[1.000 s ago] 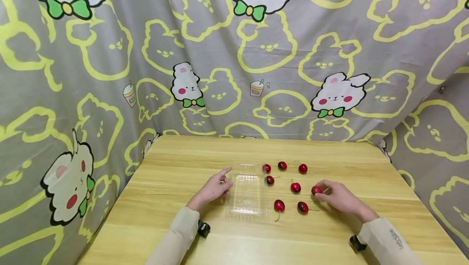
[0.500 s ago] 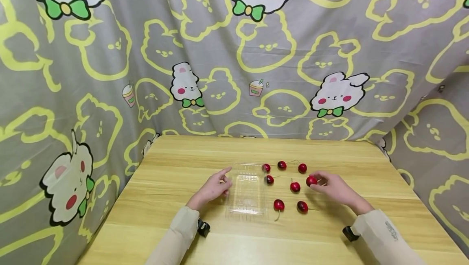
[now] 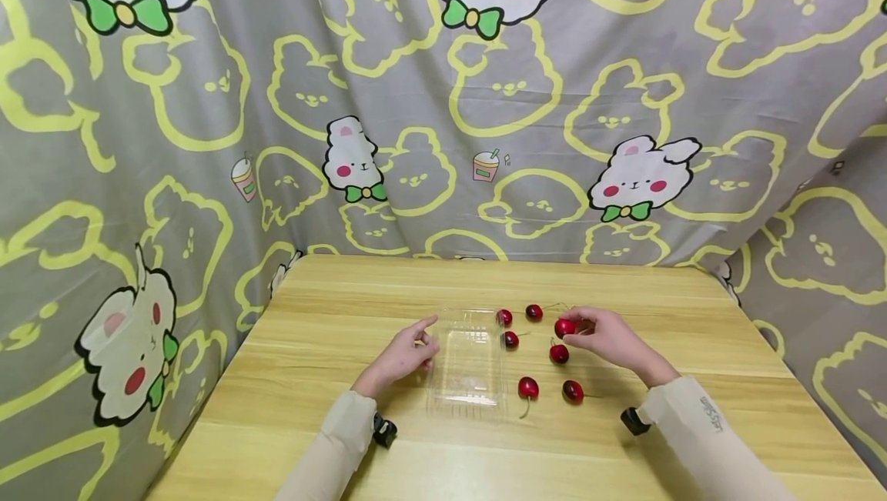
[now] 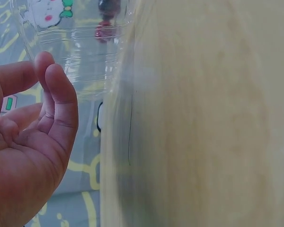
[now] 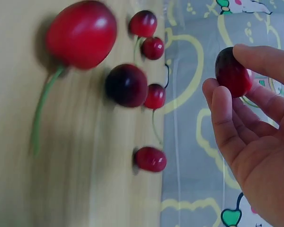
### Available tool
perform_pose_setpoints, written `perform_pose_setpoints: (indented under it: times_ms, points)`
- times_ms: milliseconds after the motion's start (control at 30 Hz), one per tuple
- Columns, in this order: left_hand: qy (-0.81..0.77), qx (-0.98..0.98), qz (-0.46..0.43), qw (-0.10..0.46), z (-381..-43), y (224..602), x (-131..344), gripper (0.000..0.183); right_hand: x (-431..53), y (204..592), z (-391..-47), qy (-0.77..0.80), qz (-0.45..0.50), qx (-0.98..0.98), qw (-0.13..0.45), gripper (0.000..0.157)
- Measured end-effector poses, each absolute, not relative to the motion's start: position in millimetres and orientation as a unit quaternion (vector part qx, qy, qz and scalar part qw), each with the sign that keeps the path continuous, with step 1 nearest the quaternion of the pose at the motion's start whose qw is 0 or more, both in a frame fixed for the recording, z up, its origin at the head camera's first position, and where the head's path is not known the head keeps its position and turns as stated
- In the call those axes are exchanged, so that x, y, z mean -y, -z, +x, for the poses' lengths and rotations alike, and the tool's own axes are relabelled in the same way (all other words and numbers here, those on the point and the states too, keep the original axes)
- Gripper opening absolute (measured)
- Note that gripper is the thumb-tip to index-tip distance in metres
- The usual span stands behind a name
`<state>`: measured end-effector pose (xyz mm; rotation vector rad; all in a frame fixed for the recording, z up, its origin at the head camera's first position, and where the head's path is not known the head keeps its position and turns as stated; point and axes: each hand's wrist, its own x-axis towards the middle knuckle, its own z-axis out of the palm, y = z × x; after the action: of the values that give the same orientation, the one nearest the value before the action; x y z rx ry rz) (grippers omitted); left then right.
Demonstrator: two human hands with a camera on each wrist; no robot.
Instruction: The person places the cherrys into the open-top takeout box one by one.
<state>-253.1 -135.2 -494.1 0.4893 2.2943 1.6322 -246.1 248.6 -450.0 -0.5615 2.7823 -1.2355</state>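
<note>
In the head view, my right hand (image 3: 610,338) pinches a dark red cherry (image 3: 564,327) between thumb and fingers. The right wrist view shows that cherry (image 5: 233,73) held at the fingertips. A clear plastic box (image 3: 470,362) lies on the table, left of the loose cherries. My left hand (image 3: 404,355) is at the box's left side, fingers relaxed and index fingertip right by its far corner. In the left wrist view, the fingertips of that hand (image 4: 35,127) overlap the box wall (image 4: 80,61) and grip nothing.
Several cherries with green stems lie right of the box, among them a front one (image 3: 528,388), one beside it (image 3: 573,392) and a middle one (image 3: 559,354). The wooden table (image 3: 333,301) meets a patterned grey curtain (image 3: 416,178) at the back.
My right hand has carried the cherry leftward and away from me, from the right of the group to above its back cherries. My left hand and the box have stayed still.
</note>
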Motion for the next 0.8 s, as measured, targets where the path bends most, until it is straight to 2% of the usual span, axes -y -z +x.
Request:
perform_pose_setpoints:
  times_ms: [433, 800]
  points:
    - [-0.561, -0.799, 0.172, 0.134, -254.8, 493.9, 134.1, 0.058, -205.8, 430.3, -262.9, 0.38, -0.204, -0.901, 0.051, 0.029]
    - [-0.572, -0.79, 0.171, 0.138, -254.8, 492.2, 131.2, 0.059, -173.8, 429.4, -272.4, 0.396, -0.217, -0.888, 0.083, 0.027]
